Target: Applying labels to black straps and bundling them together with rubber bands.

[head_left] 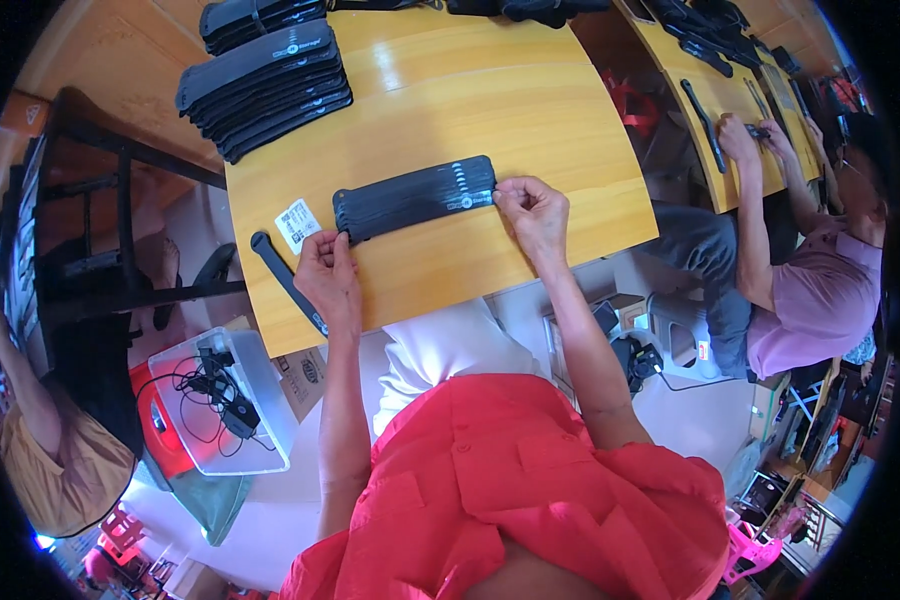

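A black, flat, oblong strip piece with pale print at its right end lies across the yellow table in front of me. It looks layered, but I cannot tell how many pieces it holds. My left hand pinches its near left corner between thumb and fingers. At the right end, my right hand grips the edge with its fingertips. A white label card lies just left of the strip piece. Beside my left wrist, a narrow black strap rests at the table's left edge.
Stacked black strip pieces stand at the table's far left, with more black goods along the far edge. A clear bin of cables sits on the floor at left. One person works at another table at right; another sits at left.
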